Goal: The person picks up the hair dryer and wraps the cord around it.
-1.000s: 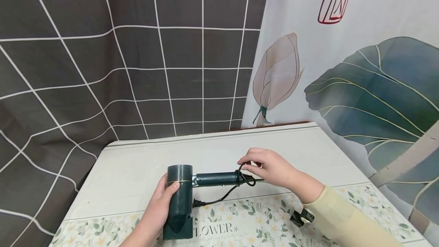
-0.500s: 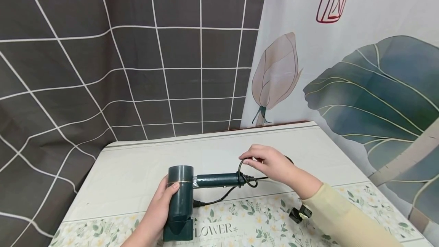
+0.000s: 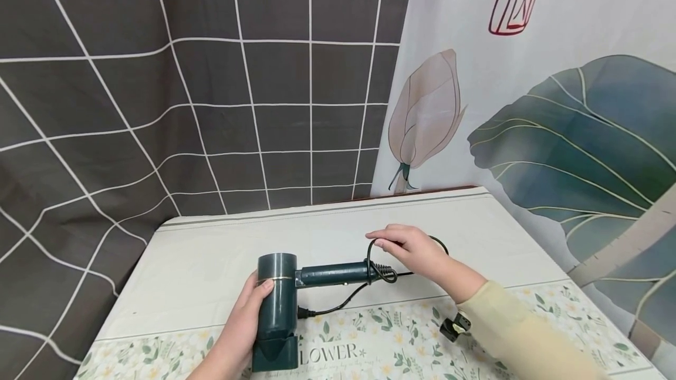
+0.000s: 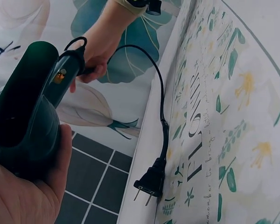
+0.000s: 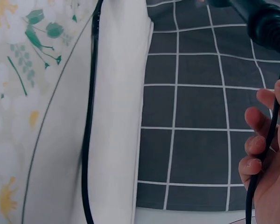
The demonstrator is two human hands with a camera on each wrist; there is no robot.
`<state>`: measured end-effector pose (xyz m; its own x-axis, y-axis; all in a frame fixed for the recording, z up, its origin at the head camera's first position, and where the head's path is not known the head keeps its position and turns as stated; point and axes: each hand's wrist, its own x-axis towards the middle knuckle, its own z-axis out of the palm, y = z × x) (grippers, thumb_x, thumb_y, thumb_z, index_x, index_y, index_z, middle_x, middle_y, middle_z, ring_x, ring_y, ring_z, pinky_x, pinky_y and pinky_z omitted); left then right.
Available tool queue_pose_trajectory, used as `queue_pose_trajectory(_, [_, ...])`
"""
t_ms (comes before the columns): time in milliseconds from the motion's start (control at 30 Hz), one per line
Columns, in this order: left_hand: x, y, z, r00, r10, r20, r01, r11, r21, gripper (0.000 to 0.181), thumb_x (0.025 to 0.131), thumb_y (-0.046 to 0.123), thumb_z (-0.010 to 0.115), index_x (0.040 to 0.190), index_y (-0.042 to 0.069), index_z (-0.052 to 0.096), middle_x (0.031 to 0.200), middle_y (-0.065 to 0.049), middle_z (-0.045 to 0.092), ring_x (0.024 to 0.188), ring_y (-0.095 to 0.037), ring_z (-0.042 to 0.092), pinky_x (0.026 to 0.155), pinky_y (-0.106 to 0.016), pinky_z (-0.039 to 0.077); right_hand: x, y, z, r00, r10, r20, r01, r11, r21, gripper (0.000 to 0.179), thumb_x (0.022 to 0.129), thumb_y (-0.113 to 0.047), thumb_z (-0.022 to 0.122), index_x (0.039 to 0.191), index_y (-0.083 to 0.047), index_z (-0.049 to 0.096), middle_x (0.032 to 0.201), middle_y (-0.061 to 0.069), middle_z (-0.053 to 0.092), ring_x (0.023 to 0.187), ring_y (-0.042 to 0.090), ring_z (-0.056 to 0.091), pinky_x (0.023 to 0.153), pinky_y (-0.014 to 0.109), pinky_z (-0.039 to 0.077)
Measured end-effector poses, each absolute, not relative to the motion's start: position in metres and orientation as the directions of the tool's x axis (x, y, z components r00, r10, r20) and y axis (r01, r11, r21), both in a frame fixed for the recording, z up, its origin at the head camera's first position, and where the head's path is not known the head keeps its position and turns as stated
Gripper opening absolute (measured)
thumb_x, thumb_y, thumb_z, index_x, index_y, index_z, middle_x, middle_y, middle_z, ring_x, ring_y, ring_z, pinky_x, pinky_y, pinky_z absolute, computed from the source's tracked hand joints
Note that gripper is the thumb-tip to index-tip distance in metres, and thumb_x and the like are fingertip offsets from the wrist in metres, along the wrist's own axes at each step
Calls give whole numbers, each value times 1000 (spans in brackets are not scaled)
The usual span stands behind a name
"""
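Observation:
My left hand [image 3: 244, 315] grips the barrel of a dark green hair dryer [image 3: 278, 304], its handle [image 3: 333, 274] pointing right. In the left wrist view the dryer's hollow end [image 4: 25, 88] faces the camera. At the handle's end, my right hand [image 3: 414, 251] holds the black power cord [image 3: 368, 248], which loops round the handle's tip. Seen from the right wrist, curled fingers [image 5: 255, 144] lie along the cord [image 5: 253, 191]. The two-pin plug [image 4: 151, 179] hangs from a length of cord close to the tablecloth.
A white table [image 3: 222, 263] with a floral printed cloth [image 3: 391, 339] lies beneath. Behind it hang a dark grid curtain [image 3: 280, 75] and a white curtain with painted leaves [image 3: 575, 133]. A small black device [image 3: 455, 327] is at the right wrist.
The right hand has risen slightly, drawing the cord loop at the handle's end taller. A bend of cord now shows behind that hand. The left hand and dryer stay nearly still.

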<state>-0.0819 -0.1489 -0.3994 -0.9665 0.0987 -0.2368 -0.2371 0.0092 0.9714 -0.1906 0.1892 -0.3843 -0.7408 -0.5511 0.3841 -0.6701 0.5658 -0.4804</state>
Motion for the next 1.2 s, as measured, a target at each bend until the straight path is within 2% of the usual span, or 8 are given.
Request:
queue_pose_trajectory(267, [-82,-149,-402,-960,99,-262,-264,-4,965,72,103,51,40,159,15,10,125,-20,50,94,-28,60,78,-41,50,-192,184,-395,-738,-557,380,-673,573,-467,27,103,-26,56,126,-21,70,83,-16,59,73,1,50,70,29,45])
queue_pose_trajectory(500, [-84,-150,-404,-953,123,-277,-284,-37,958,70,104,52,38,158,17,11,116,-17,53,89,-28,63,75,-42,52,-192,180,-399,-754,-553,354,-655,599,-460,28,104,-28,53,126,-21,69,82,-16,59,73,0,51,70,30,46])
queue_pose_trajectory(633, [-85,-150,-404,-948,141,-286,-296,-54,954,70,103,53,37,157,17,11,114,-16,54,89,-27,63,75,-42,52,-191,179,-402,-758,-555,343,-649,595,-473,29,105,-31,51,126,-22,69,86,-17,60,74,0,52,70,30,46])
queue_pose_trajectory(733, [-84,-149,-404,-945,138,-295,-305,-61,950,72,103,54,37,157,16,10,114,-15,53,89,-26,62,76,-42,51,-191,179,-406,-758,-551,349,-649,587,-485,30,105,-32,51,127,-23,68,94,-16,65,77,-1,55,73,32,48])
queue_pose_trajectory(867, [-85,-147,-404,-943,135,-304,-315,-62,947,75,102,56,37,158,15,7,115,-15,52,92,-26,61,77,-42,51,-191,178,-408,-759,-543,360,-649,584,-487,30,105,-33,50,127,-24,68,112,-10,69,96,7,64,86,38,51])
queue_pose_trajectory(967, [-86,-147,-404,-941,131,-311,-321,-64,945,76,102,57,36,158,15,7,116,-15,52,92,-26,60,77,-41,51,-191,176,-408,-756,-544,364,-652,581,-487,30,105,-33,50,126,-23,69,119,-7,69,111,16,64,93,42,50])
queue_pose_trajectory(1200, [-87,-146,-401,-941,117,-317,-325,-58,944,80,101,62,33,158,14,4,119,-14,49,96,-24,56,79,-40,49,-190,171,-406,-761,-553,340,-647,603,-467,29,104,-30,52,126,-19,69,119,-2,70,112,23,65,94,44,50])
